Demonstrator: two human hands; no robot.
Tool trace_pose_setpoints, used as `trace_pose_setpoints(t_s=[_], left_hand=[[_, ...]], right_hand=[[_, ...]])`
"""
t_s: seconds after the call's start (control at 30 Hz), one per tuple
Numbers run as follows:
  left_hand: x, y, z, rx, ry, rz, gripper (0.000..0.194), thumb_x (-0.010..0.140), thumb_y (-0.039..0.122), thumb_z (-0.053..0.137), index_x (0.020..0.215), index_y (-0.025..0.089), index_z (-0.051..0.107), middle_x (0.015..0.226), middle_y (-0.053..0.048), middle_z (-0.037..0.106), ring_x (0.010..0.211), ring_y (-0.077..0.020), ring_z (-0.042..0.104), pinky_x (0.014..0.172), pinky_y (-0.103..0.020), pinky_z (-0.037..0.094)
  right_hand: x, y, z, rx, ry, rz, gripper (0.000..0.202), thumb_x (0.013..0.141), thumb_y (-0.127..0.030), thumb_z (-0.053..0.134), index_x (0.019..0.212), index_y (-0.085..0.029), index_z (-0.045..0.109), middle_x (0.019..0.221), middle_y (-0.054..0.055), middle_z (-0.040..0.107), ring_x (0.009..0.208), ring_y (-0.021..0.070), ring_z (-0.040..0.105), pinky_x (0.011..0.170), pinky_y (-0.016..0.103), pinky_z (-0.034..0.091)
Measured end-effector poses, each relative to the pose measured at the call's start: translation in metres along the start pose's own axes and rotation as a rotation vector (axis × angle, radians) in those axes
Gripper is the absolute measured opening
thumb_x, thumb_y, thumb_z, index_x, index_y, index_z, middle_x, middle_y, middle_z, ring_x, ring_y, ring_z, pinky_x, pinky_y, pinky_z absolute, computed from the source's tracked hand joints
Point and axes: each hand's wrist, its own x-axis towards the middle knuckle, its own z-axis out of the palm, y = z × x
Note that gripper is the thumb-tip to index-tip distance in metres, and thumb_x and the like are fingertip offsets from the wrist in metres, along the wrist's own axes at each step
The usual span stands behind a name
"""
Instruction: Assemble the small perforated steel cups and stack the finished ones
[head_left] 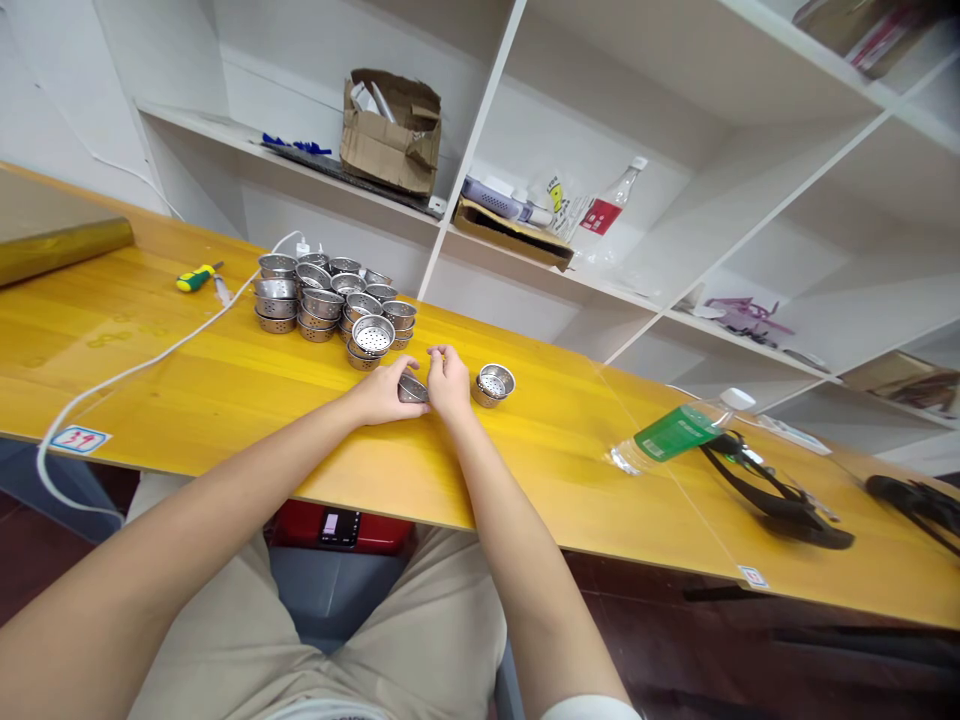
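Near the front of the table, my left hand [382,392] grips a small perforated metal cup [412,389] between thumb and fingers, its opening tilted. Just right of it, my right hand [448,380] has its fingers drawn together; whatever it may hold is hidden behind the hand. Past my right hand stands a short stack of two such cups [496,381]. Several more stacks of the same perforated cups [322,303] crowd together beyond my left hand, the nearest one with a bright dotted bottom [373,335].
A white cable [161,352] snakes over the table's left side, near a yellow-green screwdriver [196,278]. To the right lie a bottle with a green label [679,432] and a black strap-like object [780,505]. White shelves [600,90] with boxes rise behind the table.
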Motion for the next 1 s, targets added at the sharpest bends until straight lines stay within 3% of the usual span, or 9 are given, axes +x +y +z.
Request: trace_pose_setpoints(t_s=[0.2,0.4,1.0], left_hand=[[0.0,-0.002,0.002,0.01,0.025,0.005,0.075,0.066,0.05,0.08,0.128,0.02,0.053,0.111,-0.01,0.074,0.099,-0.0315,0.073,0.086,-0.042,0.056],[0.0,0.0,0.005,0.025,0.044,0.055,0.073,0.065,0.042,0.08,0.128,0.019,0.053,0.116,-0.012,0.072,0.107,-0.0328,0.071,0.091,-0.042,0.055],[0.002,-0.007,0.005,0.064,0.097,0.09,0.068,0.065,0.043,0.079,0.124,0.02,0.053,0.124,-0.014,0.067,0.116,-0.0354,0.065,0.1,-0.047,0.052]], right_hand=[[-0.005,-0.01,0.002,-0.042,-0.046,0.01,0.027,0.103,-0.029,0.041,0.109,-0.02,0.066,0.117,0.012,0.074,0.107,0.0262,0.068,0.094,0.037,0.047],[-0.01,-0.014,0.013,-0.065,-0.035,0.067,0.025,0.103,-0.028,0.043,0.105,-0.021,0.066,0.107,0.011,0.075,0.1,0.0251,0.069,0.09,0.036,0.048],[-0.007,-0.011,0.013,-0.072,-0.056,0.061,0.026,0.101,-0.025,0.044,0.099,-0.02,0.069,0.106,0.011,0.076,0.097,0.0249,0.069,0.088,0.035,0.048]])
